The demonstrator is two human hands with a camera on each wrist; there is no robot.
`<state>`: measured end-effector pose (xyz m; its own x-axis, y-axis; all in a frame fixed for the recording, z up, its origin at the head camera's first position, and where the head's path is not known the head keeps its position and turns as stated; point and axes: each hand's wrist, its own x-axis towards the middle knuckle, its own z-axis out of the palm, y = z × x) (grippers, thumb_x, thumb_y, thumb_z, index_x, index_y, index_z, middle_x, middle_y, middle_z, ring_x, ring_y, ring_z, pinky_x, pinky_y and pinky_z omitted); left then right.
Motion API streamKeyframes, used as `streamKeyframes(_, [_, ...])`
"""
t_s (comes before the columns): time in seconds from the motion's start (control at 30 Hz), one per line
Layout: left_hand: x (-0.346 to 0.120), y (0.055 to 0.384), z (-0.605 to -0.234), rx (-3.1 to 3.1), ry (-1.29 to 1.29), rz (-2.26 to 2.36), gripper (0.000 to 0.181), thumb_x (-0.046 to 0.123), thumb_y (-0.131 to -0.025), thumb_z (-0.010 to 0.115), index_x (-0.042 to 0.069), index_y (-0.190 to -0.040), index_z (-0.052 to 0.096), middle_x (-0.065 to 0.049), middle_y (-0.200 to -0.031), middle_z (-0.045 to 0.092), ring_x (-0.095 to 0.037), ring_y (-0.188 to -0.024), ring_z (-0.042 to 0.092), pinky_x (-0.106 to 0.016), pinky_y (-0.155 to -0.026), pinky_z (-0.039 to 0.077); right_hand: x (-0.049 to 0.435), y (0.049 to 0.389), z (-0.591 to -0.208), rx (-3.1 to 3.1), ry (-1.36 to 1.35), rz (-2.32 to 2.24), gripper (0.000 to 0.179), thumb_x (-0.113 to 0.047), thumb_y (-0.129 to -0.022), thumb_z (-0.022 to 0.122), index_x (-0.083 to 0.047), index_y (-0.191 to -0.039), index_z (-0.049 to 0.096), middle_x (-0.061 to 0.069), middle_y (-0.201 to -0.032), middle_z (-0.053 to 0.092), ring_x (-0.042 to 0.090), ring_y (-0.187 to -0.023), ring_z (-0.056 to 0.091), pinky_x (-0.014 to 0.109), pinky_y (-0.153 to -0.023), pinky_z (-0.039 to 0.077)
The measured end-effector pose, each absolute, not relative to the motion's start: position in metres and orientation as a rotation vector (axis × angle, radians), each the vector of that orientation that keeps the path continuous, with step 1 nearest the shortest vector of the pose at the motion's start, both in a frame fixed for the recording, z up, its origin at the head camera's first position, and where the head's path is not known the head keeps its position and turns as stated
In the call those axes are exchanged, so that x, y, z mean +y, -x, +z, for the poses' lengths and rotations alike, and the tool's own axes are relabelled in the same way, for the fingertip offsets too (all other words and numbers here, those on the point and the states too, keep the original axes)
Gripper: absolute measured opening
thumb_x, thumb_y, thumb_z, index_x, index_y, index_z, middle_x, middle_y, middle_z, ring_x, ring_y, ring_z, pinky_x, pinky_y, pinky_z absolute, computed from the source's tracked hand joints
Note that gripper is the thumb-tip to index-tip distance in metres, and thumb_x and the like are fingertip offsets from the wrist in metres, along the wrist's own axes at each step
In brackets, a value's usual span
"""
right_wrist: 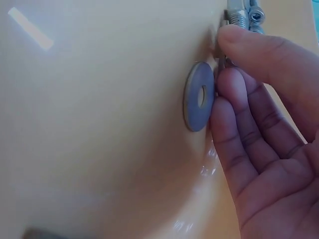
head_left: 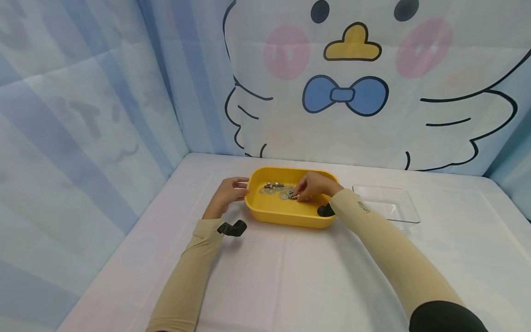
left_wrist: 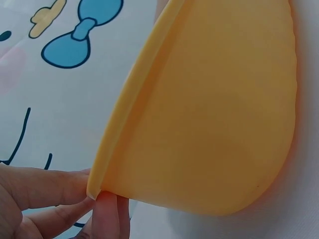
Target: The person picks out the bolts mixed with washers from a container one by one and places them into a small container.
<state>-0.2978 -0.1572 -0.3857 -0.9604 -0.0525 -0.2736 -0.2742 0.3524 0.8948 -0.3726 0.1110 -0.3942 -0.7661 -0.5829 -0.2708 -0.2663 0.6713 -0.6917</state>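
A yellow plastic tray (head_left: 286, 220) holds several metal bolts (head_left: 274, 184) and flat round washers (head_left: 284, 195). At its left end my left hand (head_left: 226, 196) grips the rim; in the left wrist view the thumb and fingers (left_wrist: 107, 214) close around the rim's corner. My right hand (head_left: 315, 184) reaches into the tray from the right. Between its thumb and index finger it pinches a thin metal washer, seen edge-on (right_wrist: 222, 57) and mostly covered. Another large washer (right_wrist: 199, 97) stands out beside the fingertips, and bolts (right_wrist: 239, 19) lie just beyond the thumb.
To the right of the yellow tray, partly behind my right forearm, is a clear plastic tray (head_left: 415, 213). Both stand on a table with a pale cloth (head_left: 257, 281). A printed curtain (head_left: 286, 124) hangs right behind the table's far edge.
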Motion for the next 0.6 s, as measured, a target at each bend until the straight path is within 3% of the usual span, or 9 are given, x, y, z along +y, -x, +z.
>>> streamKeyframes(0.6, [-0.1563, 0.2965, -0.3851, 2.403, 0.302, 1.666, 0.046, 0.006, -0.09, 0.059, 0.009, -0.135, 0.049, -0.016, -0.135, 0.05, -0.029, -0.118, 0.053, -0.038, -0.1, 0.049, 0.1196, 0.376, -0.3947, 2.282, 0.604, -1.171, 0.022, -0.009, -0.079, 0.074, 0.0, -0.099, 0.071, 0.001, -0.09, 0.073, 0.013, -0.08, 0.061, 0.021, -0.074, 0.051])
